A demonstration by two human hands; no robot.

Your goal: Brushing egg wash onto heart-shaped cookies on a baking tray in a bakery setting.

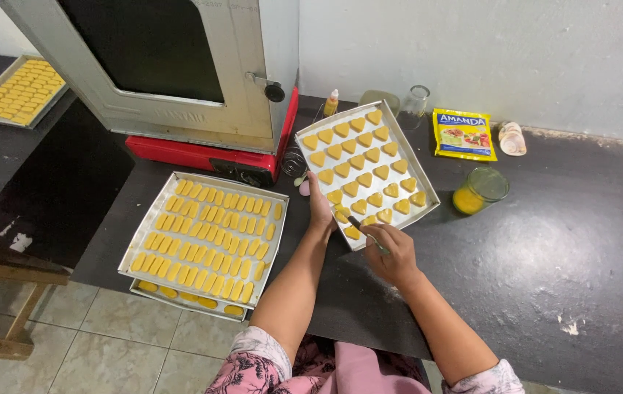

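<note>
A metal baking tray (302,136) with several yellow heart-shaped cookies (361,162) lies tilted on the dark table. My left hand (319,206) rests flat on the tray's near left edge, steadying it. My right hand (391,254) holds a small brush (361,228) whose tip touches the cookies at the tray's near corner. A glass of yellow egg wash (477,191) stands just right of the tray.
Two stacked trays of yellow stick-shaped cookies (205,233) sit at the table's left front edge. A metal oven (180,66) on a red base stands behind them. A yellow packet (463,134), a small bottle (332,103) and glass jars line the wall. More trays (16,91) lie far left.
</note>
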